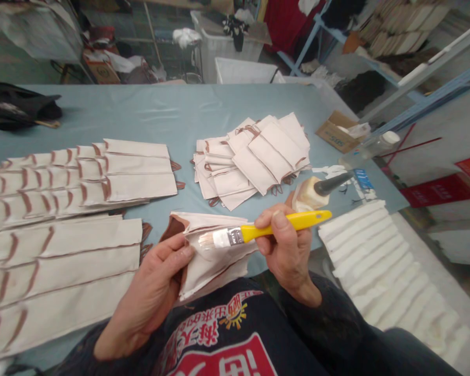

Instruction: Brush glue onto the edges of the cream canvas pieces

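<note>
My left hand (156, 282) pinches the edge of a cream fabric piece (215, 266), whose end gapes and shows a brown inside. Held in my right hand (285, 245) is a paintbrush (250, 232) with a yellow handle and a metal band. White stuff coats its bristles, which lie over the fabric piece near my left fingertips; whether they touch it I cannot tell. Just beyond my right hand stands a pale bottle (310, 196) with a dark cone-shaped nozzle.
Overlapping rows of cream pieces (137, 180) cover the table's left side. A loose heap of similar pieces (254, 156) lies ahead. White folded strips (387, 271) sit at right, a small cardboard box (337, 133) near the far right edge, a black bag (19, 107) at far left.
</note>
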Motion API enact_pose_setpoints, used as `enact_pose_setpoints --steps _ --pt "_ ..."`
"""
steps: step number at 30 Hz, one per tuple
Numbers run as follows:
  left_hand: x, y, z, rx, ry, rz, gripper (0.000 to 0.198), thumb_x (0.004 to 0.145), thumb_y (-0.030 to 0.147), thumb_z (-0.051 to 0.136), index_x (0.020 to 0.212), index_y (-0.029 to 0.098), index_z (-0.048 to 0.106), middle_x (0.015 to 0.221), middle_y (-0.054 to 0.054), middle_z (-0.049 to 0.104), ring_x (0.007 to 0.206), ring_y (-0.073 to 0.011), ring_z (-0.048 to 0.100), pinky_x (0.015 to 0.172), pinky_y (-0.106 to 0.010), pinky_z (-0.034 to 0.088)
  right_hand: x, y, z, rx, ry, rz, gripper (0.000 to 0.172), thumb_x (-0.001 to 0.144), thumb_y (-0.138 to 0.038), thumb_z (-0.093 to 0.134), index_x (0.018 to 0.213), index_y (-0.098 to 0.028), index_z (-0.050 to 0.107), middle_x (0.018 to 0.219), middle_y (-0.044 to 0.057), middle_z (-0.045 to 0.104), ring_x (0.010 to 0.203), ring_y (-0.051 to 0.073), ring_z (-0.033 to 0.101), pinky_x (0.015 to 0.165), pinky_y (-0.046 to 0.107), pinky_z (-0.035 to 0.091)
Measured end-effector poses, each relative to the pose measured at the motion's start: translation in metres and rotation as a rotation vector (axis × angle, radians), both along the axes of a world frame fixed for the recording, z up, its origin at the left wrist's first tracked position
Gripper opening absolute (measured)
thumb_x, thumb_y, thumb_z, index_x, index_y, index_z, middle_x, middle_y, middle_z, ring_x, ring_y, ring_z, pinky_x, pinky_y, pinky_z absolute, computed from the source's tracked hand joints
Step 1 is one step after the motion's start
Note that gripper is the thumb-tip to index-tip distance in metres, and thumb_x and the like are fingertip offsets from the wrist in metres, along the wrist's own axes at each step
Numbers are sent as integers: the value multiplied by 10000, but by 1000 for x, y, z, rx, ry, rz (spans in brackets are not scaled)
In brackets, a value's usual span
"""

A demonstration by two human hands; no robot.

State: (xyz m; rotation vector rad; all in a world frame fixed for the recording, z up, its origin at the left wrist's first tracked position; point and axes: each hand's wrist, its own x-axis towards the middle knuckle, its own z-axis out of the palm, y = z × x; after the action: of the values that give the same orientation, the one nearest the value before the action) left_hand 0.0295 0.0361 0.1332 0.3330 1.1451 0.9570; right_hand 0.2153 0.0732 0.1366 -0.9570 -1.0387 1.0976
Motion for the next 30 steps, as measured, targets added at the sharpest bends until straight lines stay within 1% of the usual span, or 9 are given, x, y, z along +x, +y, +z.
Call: enact_pose_setpoints --steps 2,5,9,13,18,21,24,27,30 --pt "0 4 7 -24 -53 10 446 545 230 967 974 175 859 875 -91 836 695 -211 749 575 -216 575 2 -2 2 44 -11 0 359 990 -481 649 755 -214 699 492 -72 517 359 60 414 375 182 362" --pt "0 5 11 -20 -95 -5 436 581 255 981 995 183 868 913 -105 848 735 -228 777 598 -217 600 5 -5 2 124 -47 4 336 1011 -467 621 801 -221 712 507 -68 524 365 72 425 373 199 367" --pt "2 2 12 17 -105 -36 417 611 300 991 994 182 874 934 -114 856 790 -240 795 622 -200 612 5 -3 -10 315 -117 71 234 1033 -380 603 909 -243 747 602 -48 609 398 76 462 397 212 390" --pt "4 3 15 37 -117 -60 411 611 249 989 1002 192 875 957 -106 860 809 -247 803 622 -197 617 4 1 -19 452 -228 48 211 1024 -387 603 943 -245 736 630 -41 625 432 98 497 464 253 465" --pt "0 4 16 27 -121 -46 368 640 262 975 986 186 876 974 -116 860 804 -249 807 602 -195 618 11 -3 -17 468 -160 -1 241 1055 -401 543 968 -244 704 622 -41 600 439 105 512 444 242 457" --pt "-1 3 15 29 -128 -63 371 662 268 960 1011 176 872 989 -124 859 824 -260 809 647 -225 638 11 -4 -21 468 -221 50 263 1044 -431 550 956 -243 712 604 -39 584 458 119 521 487 267 487" --pt "0 2 13 31 -119 -79 409 662 284 952 1042 162 864 991 -133 857 830 -279 809 653 -257 649 9 -4 -26 378 -263 84 323 1003 -527 579 912 -257 731 610 -23 583 495 146 540 530 308 520" --pt "1 3 12 32 -110 -93 416 675 312 938 1050 149 860 977 -142 855 832 -288 807 660 -277 651 8 -6 -27 276 -226 44 375 967 -611 589 865 -281 735 598 -17 572 492 162 533 536 338 532" --pt "0 2 13 44 -90 -110 442 663 322 935 1057 138 855 957 -147 852 830 -293 799 673 -292 646 8 -9 -26 300 -249 49 347 973 -588 596 863 -298 750 578 -22 574 473 163 524 555 357 534"
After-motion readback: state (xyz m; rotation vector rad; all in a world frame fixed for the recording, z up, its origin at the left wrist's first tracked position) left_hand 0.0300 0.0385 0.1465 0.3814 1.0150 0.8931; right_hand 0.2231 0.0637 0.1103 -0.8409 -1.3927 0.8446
